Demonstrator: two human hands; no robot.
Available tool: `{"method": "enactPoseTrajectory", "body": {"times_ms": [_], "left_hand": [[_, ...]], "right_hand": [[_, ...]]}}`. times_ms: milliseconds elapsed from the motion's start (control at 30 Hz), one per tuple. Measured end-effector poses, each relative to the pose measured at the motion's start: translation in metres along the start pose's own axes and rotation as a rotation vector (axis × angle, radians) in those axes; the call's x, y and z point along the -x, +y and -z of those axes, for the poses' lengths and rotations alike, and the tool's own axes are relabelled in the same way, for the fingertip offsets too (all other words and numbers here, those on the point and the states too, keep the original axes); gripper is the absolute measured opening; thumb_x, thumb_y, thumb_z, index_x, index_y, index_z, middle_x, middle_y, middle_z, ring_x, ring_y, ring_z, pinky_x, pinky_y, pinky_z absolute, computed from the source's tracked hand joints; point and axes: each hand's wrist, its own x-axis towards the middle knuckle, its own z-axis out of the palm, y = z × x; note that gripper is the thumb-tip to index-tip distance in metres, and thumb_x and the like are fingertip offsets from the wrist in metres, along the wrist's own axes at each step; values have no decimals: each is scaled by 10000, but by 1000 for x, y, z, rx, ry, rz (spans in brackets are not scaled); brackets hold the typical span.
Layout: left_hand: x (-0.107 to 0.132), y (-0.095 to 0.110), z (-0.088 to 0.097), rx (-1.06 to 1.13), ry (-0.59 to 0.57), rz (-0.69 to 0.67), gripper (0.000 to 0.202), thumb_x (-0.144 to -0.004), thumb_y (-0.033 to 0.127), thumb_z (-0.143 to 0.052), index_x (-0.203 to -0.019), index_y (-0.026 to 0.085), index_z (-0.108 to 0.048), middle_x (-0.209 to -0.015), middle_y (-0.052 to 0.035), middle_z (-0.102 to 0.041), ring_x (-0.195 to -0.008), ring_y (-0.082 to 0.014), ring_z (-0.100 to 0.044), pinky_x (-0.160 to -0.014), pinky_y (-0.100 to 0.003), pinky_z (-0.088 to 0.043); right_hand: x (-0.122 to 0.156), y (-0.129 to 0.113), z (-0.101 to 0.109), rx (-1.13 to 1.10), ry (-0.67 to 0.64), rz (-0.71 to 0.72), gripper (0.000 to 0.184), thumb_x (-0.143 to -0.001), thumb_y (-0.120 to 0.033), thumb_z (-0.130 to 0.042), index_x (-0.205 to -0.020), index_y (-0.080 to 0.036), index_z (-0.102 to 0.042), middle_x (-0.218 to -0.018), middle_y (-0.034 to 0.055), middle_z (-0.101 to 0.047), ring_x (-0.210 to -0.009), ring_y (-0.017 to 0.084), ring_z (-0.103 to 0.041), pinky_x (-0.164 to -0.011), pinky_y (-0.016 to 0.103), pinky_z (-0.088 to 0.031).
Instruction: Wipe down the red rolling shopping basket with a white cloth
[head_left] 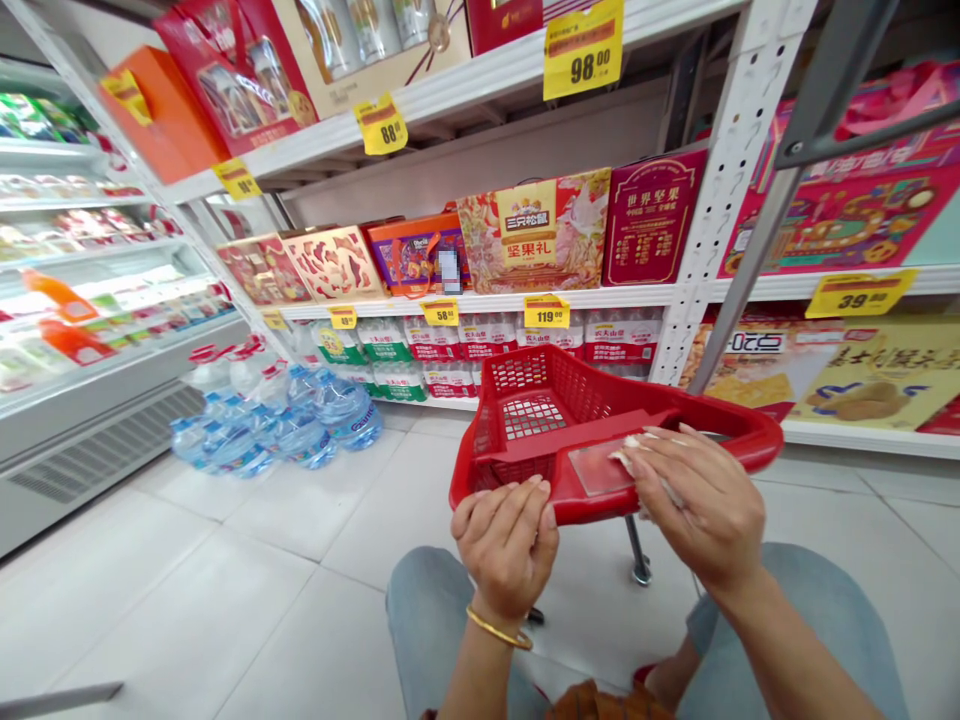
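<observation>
Red plastic cart [589,509], steadied with one hand and apparently wiped with the other.
Standing on the tiled floor [270,590] just beyond the knees, in front of the stocked shelf [679,294]. Gripping the near rim with the left hand [506,540], fingers curled over it, left of the clear panel [598,471]; pressing a crumpled white wipe [628,451] to the handle with the right hand [701,505], closed over it, right of the panel. Cannot tell paper from cloth. To wipe well, brace firmly with the left hand against rolling, press with flat fingertips and follow the rim's curve in overlapping strokes. Trace the panel's edges, likely traps for grime. Refold to a clean face once soiled. Shift the left grip to reach the stretch beneath.
</observation>
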Motion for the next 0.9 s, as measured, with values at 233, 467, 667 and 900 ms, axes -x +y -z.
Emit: {"method": "enactPoseTrajectory", "body": {"times_ms": [233,467,667,900], "left_hand": [[0,-9,3,-5,-7,4,179,-876,191,-566,-955,216,-724,-890,-12,-778,-791,-162,-683,-828,-340,-416],[-2,-28,15,36,6,55,165,-841,137,-572,-865,219,-713,-840,-7,-773,-767,-174,-669,-820,-367,-427],[-10,-19,22,-173,20,154,158,-862,159,-579,-939,206,-708,-922,-41,-770,-1030,-247,-655,-1040,-478,-335],[-16,15,4,-44,-152,36,298,-909,165,-520,-1184,134,-631,-1197,-96,-700,-1187,-230,-608,-1110,-435,-334]], "right_hand": [[-3,-7,-3,-48,-18,-11,143,-849,-145,-643,-970,-172,-713,-915,61,-752,-893,200,-703,-883,368,-546],[-8,-30,-9,-63,-55,3,141,-846,-143,-671,-983,-162,-694,-940,62,-746,-904,201,-681,-876,366,-535],[-9,-44,-13,-96,-78,15,149,-852,-146,-675,-1000,-163,-677,-948,53,-743,-901,193,-672,-879,355,-526],[-14,-49,-11,-104,-96,-27,131,-892,-169,-624,-1010,-126,-662,-936,82,-738,-877,210,-662,-824,364,-531]]}}
